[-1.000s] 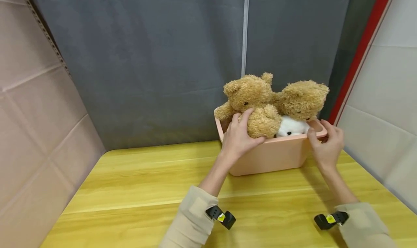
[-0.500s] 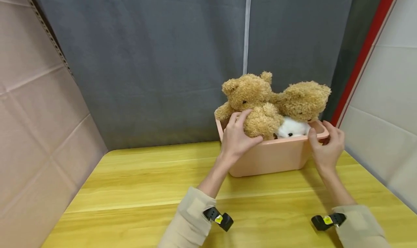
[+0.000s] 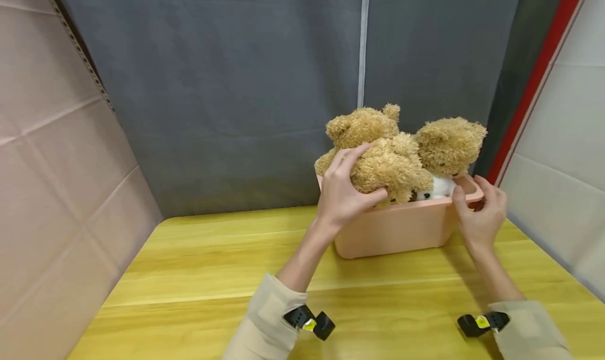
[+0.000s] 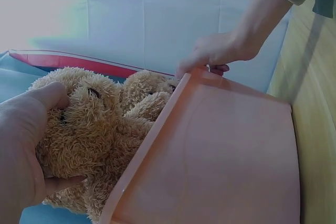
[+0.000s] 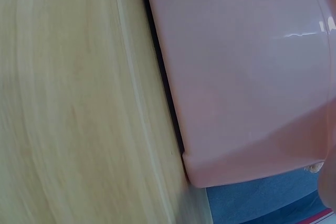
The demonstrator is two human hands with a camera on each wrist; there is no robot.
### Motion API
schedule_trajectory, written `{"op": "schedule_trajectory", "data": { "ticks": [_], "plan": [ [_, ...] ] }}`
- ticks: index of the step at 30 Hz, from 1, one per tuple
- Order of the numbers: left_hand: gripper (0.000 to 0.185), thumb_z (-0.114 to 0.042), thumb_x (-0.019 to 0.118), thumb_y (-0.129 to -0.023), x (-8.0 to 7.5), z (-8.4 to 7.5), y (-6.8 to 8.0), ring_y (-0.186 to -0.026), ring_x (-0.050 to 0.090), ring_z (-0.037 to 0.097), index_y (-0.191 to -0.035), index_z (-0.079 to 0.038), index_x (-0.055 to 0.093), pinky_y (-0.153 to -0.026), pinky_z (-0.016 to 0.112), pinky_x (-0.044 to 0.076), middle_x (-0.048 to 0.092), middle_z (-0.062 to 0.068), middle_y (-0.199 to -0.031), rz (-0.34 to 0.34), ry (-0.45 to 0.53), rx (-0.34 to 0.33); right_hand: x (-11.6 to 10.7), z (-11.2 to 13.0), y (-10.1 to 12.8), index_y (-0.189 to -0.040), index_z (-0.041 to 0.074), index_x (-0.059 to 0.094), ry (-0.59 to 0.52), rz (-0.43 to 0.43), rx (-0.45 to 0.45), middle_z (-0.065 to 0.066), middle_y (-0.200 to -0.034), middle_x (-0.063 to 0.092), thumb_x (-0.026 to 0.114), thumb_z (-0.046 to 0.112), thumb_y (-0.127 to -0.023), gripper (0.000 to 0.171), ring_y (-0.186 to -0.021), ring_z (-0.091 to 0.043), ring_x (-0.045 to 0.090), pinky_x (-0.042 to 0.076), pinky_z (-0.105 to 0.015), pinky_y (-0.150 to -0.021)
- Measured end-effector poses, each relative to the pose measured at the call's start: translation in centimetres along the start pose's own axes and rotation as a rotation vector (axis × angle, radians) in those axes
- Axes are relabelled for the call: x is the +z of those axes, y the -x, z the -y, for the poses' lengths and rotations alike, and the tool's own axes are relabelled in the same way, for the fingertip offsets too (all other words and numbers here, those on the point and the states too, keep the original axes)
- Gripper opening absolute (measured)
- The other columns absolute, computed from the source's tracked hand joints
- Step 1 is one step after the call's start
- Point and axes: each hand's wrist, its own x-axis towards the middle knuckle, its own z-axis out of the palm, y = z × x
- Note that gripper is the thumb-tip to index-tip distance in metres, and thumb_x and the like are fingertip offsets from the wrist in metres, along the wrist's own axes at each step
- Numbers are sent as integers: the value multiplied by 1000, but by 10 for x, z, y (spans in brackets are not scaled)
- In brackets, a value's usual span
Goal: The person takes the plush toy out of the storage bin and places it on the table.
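My left hand point(image 3: 344, 192) grips a tan teddy bear point(image 3: 389, 165) at the front left of a pink plastic bin point(image 3: 397, 231). In the left wrist view, thumb and fingers press into the bear's point(image 4: 79, 135) curly fur around its head. Part of that bear rises above the bin's rim. My right hand point(image 3: 482, 215) pinches the rim at the bin's right end, thumb on the near side. Behind the held bear sits a second tan bear point(image 3: 361, 126), and a third tan bear point(image 3: 451, 144) leans at the right. A white plush toy point(image 3: 437, 188) shows low between them, mostly hidden.
The bin stands on a yellow wood-grain table point(image 3: 212, 276) near its back edge. A grey curtain point(image 3: 236, 113) hangs behind. Pale panels stand left and right, with a red strip point(image 3: 539, 86) along the right one.
My left hand has raised the front bear, so more of its body shows above the rim and it now covers more of the bear behind and the white plush. The right hand stays at the rim.
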Motion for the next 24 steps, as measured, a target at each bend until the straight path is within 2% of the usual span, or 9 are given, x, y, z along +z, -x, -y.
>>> {"op": "schedule_trajectory", "data": {
  "ticks": [3,8,11,21,24],
  "plan": [
    [82,-16,92,-65,-4,-1,0,-115,60,16,-140,-17,60,-102,50,45,61,3,-125,0,31,29,0,-1,0,-126,-1,68,-4,-2,-19,21,-103,43,69,26,-86,49,-69,3,42,33,-16,-68],
    [80,-13,90,-64,-12,-5,-2,-115,58,15,-139,-15,60,-99,29,47,62,4,-124,-19,70,92,-1,-1,0,-126,0,68,-14,2,-40,21,-106,44,69,31,-86,51,-68,5,42,34,-15,-68],
    [79,-11,89,-64,-17,-7,-3,-116,56,12,-138,-14,61,-100,24,44,63,5,-124,-38,83,118,-1,0,1,-126,0,68,-16,6,-44,21,-105,44,70,31,-86,51,-69,5,42,34,-15,-68],
    [77,-8,88,-65,-32,-9,-11,-117,56,14,-136,-5,59,-104,30,44,64,11,-124,-142,179,262,-1,-2,2,-127,0,68,-9,13,-45,21,-105,44,68,28,-86,49,-69,5,42,34,-15,-68],
    [76,-10,87,-65,-39,-11,-14,-118,55,12,-135,-4,60,-104,32,44,64,11,-126,-189,191,285,-1,-2,2,-127,0,68,-5,15,-48,21,-106,44,68,28,-87,50,-69,5,42,34,-15,-68]
  ]
}}
